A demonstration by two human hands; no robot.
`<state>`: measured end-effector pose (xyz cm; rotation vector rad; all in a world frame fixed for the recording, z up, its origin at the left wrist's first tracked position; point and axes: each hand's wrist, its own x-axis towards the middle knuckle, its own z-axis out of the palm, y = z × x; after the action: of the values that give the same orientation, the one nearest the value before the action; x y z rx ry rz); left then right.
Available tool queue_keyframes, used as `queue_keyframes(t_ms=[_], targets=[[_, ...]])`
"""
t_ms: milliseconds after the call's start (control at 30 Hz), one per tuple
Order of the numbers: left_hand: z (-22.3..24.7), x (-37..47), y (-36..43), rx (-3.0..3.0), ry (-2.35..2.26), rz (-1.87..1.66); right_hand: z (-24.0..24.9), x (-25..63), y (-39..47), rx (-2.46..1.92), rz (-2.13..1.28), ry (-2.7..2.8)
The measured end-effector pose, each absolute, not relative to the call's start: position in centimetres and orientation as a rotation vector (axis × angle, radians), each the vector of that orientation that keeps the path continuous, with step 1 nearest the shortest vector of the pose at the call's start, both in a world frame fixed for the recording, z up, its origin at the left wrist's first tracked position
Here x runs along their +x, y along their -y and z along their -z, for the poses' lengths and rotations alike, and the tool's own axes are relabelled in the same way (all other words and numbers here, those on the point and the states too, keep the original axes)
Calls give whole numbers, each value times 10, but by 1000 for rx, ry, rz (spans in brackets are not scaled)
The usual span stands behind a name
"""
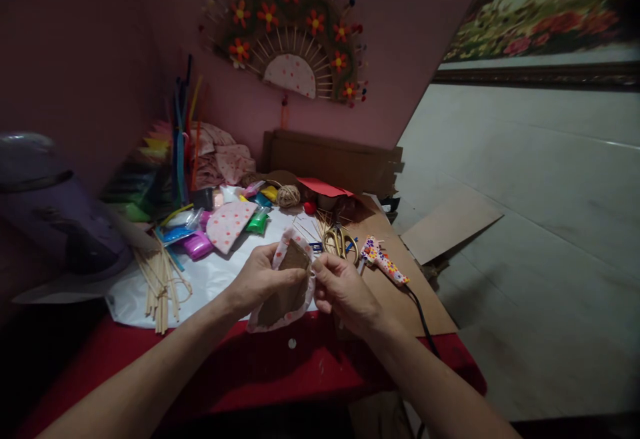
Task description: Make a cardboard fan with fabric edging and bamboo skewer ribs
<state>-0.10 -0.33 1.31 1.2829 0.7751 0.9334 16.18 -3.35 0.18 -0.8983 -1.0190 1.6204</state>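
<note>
My left hand [263,278] grips a half-round piece of cardboard [286,292], its thumb lying across the bare brown side. White fabric with pink-red dots wraps round the rim of this piece. At its right edge my right hand [345,289] pinches the folded fabric between thumb and fingers. Just beyond the hands lie gold-handled scissors [340,242]. To the right rests a flower-patterned glue gun [384,260] with a black cord. A similar dotted half-round piece [231,224] lies on the white sheet, left of the hands.
A bundle of wooden sticks [161,286] lies at left, near a large purple container [55,212]. Clay packets [197,244], a twine ball [289,196] and pipe cleaners [180,139] are behind. Brown cardboard [410,306] covers the table's right side. A flower-decorated fan [290,32] hangs above.
</note>
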Motion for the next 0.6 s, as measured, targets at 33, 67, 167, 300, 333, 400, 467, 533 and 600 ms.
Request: queue_keyframes(t_ms=[33,67,167,300,333,400,467,533,600], targets=[[-12,-1,3,1288,-775,-937,-1,161,33,-900,-1603,1037],[-11,-2,3,1292,-772,-939,0,161,33,-900,-1587,1057],[-9,-2,3,1295,-750,-931,3,160,32,-890,-1544,1113],[-10,-2,4,1294,-750,-932,3,159,33,-919,-1483,1160],[-11,-2,4,1296,-757,-934,3,158,33,-935,-1460,1178],[-11,-2,4,1304,-770,-941,2,157,34,-985,-1382,1240],[-11,-2,3,1311,-778,-943,2,156,35,-1061,-1229,1341],[-9,-2,2,1299,-776,-936,1,155,36,-1139,-1002,1461],[-8,-2,1,1261,-768,-916,0,155,37,-1183,-780,1548]])
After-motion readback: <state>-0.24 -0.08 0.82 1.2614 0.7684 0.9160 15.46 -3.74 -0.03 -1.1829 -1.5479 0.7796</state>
